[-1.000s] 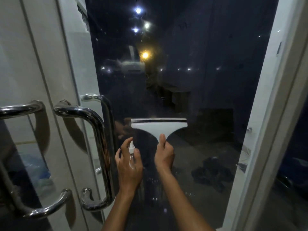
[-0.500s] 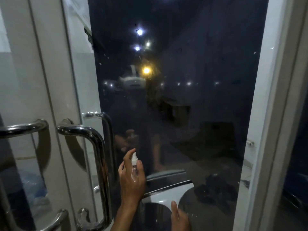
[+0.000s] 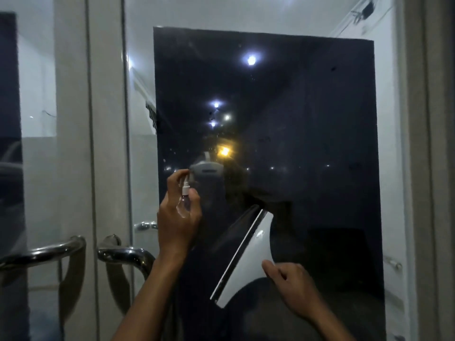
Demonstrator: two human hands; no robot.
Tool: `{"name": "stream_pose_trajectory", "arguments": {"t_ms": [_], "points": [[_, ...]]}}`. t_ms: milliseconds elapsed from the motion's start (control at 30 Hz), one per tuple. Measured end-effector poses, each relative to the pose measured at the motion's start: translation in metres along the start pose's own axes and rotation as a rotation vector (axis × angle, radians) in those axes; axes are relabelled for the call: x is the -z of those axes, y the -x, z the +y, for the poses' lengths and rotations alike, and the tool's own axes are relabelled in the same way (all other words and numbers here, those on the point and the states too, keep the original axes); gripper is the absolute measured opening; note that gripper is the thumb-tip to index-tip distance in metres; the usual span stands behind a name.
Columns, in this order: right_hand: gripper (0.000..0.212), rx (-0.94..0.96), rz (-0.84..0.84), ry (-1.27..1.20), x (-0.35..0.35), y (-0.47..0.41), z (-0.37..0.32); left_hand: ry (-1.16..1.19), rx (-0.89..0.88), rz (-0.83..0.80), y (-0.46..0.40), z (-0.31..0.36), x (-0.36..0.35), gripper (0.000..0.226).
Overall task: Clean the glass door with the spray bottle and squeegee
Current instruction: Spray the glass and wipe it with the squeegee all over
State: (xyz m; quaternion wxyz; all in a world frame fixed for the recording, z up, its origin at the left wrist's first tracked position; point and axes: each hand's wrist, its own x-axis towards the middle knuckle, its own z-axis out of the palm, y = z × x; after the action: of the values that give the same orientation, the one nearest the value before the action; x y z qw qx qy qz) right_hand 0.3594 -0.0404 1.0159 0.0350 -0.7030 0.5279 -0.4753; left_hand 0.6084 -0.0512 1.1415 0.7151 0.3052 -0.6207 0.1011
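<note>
Dark glass door (image 3: 307,143) fills the view; left hand (image 3: 178,217) grips a spray bottle (image 3: 185,198), right hand (image 3: 293,286) holds a tilted squeegee (image 3: 248,257).

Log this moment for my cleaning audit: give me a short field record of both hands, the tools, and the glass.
left hand: raised, grips the spray bottle, index finger on the white nozzle
right hand: holds the squeegee by its handle
squeegee: white, tilted, blade edge towards the upper left; contact with the glass cannot be told
glass door: dark, with reflected lights and small specks
door handles: chrome, to the left of the hands
</note>
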Motion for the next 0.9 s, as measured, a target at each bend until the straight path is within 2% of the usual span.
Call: {"name": "stream_pose_trajectory", "arguments": {"t_ms": [167,333,467,700,800,900], "points": [[0.063,0.180,-0.044,0.186,0.039,-0.038,-0.026,-0.022,0.002,0.000,-0.005,-0.005,0.003,0.035],[0.055,0.287,-0.041,0.181,0.057,-0.056,-0.038,-0.013,0.003,-0.070,-0.001,-0.010,0.000,0.032],[0.068,0.307,-0.051,0.168,0.061,-0.065,-0.039,-0.017,0.008,-0.124,-0.002,-0.015,-0.005,0.033],[0.061,0.366,-0.029,0.177,0.078,-0.098,-0.059,-0.122,0.006,-0.049,-0.047,-0.019,-0.006,0.032],[0.065,0.368,-0.043,0.150,0.083,-0.109,-0.064,-0.128,0.007,-0.034,-0.058,-0.020,-0.002,0.032],[0.073,0.365,-0.064,0.111,0.084,-0.117,-0.064,-0.126,-0.025,-0.084,-0.058,-0.022,-0.001,0.032]]}}
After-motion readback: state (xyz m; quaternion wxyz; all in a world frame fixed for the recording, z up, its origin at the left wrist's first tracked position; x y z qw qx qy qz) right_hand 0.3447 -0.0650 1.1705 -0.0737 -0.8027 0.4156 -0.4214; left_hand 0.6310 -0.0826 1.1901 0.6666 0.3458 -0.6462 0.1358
